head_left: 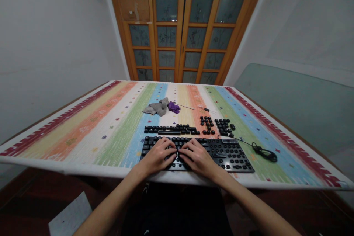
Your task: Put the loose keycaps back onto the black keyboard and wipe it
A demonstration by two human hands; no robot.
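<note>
A black keyboard [238, 155] lies at the table's near edge. Its left part carries keycaps, while bare switches show on its right part and in its lower middle. My left hand [160, 155] rests over the left-middle of the keyboard, fingers apart and slightly bent. Close beside it, my right hand [197, 156] lies over the middle, its fingers also spread and bent. The fingertips of both hands nearly meet and touch the keyboard; whether a small keycap sits under them is hidden. Loose keycaps [190, 129] with a long space bar [169, 132] stand in rows just behind.
More loose keycaps [222, 125] lie behind the keyboard's right part. A coiled cable [265, 153] is to the right. Farther back are a grey cloth [157, 108], a purple cloth [173, 107], a thin rod [185, 106] and a small wire-ended tool [207, 110] on the striped tablecloth [83, 132].
</note>
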